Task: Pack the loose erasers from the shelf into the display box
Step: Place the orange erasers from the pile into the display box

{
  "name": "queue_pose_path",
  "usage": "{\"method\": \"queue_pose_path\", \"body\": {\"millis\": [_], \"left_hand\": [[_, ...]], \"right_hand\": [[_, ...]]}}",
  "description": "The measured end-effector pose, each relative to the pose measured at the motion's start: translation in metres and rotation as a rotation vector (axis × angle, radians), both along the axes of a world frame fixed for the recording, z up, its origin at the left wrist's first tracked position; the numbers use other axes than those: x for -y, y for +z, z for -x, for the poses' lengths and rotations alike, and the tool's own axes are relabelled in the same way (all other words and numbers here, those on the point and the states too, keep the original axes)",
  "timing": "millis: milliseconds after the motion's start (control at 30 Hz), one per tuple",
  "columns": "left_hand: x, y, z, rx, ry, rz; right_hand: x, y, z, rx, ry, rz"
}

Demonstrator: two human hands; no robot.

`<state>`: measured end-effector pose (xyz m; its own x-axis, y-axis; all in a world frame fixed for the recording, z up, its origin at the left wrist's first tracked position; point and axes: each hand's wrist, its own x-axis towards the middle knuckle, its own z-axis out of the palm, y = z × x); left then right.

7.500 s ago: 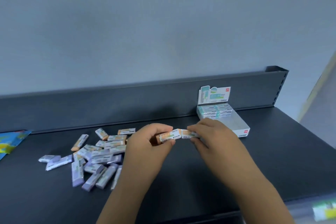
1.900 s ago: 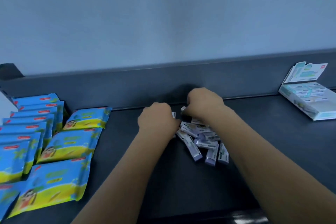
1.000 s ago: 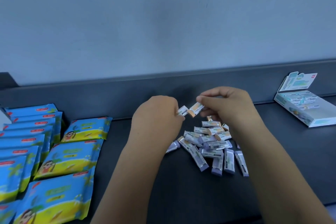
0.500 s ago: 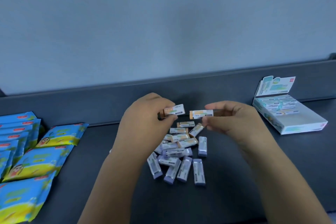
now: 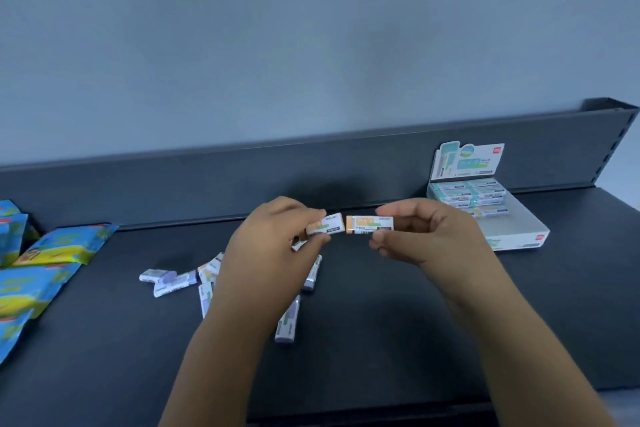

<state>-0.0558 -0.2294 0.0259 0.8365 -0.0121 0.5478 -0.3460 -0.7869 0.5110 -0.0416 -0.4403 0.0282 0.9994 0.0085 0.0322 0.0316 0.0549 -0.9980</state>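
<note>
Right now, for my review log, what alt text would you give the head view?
Above a dark shelf, the left hand pinches one orange-ended eraser and the right hand a second eraser, nearly end to end. Loose erasers lie scattered under the left hand; a display box holding teal erasers stands at right, blue-and-yellow packets at left.
</note>
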Motion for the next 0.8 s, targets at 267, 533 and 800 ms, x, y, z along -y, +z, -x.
{"method": "queue_pose_path", "body": {"millis": [267,533,800], "left_hand": [[-0.001,0.008,-0.002,-0.029,0.007,-0.047],[0.008,0.011,-0.014,-0.059,0.050,-0.038],[0.060,0.014,-0.033,-0.075,-0.010,-0.026]], "right_hand": [[-0.004,0.007,0.001,0.160,-0.057,0.300],[0.011,-0.001,-0.004,0.169,-0.149,0.366],[0.064,0.002,-0.019,0.191,-0.168,0.363]]}}
